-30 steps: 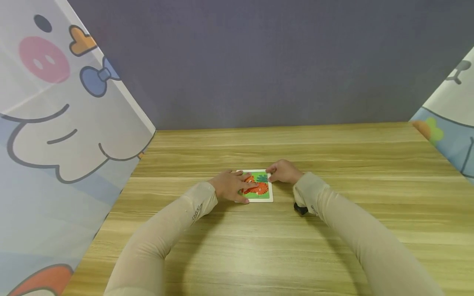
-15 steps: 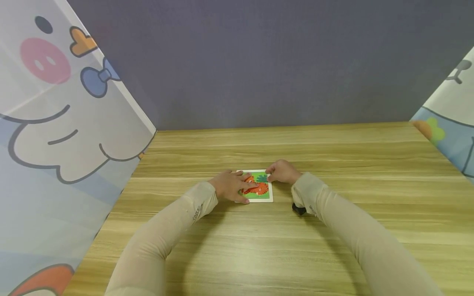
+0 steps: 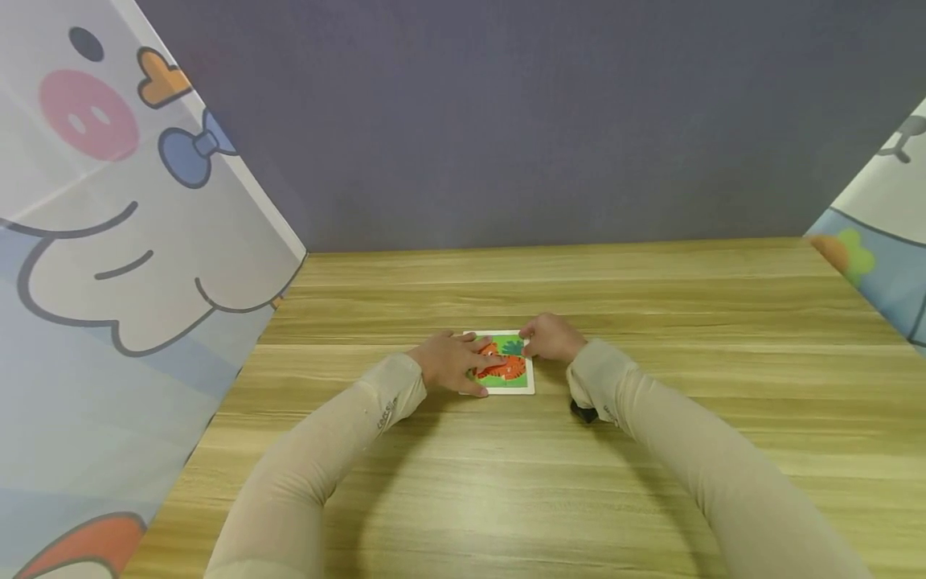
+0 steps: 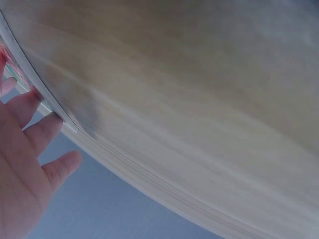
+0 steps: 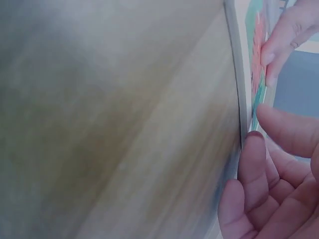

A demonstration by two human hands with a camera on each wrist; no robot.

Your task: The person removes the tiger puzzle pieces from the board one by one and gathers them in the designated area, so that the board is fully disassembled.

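In the head view your tiger board [image 3: 515, 370] lies in from the far edge of the desk [image 3: 463, 482], slightly left of its middle; your left hand [image 3: 452, 364] rests spread on it while your right hand [image 3: 555, 336] pinches its far right corner, so uneven pressing could skid it. The left wrist view shows straight fingers over a thin, pale rim [image 4: 35, 80]. In the right wrist view, your shallow pinch could slip off that straight, smooth-looking edge above streaky woodgrain.

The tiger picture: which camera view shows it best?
The head view, because it shows the tiger picture from above, though the left hand covers part. The left wrist view shows only a sliver; the right wrist view, a narrow slanted strip.
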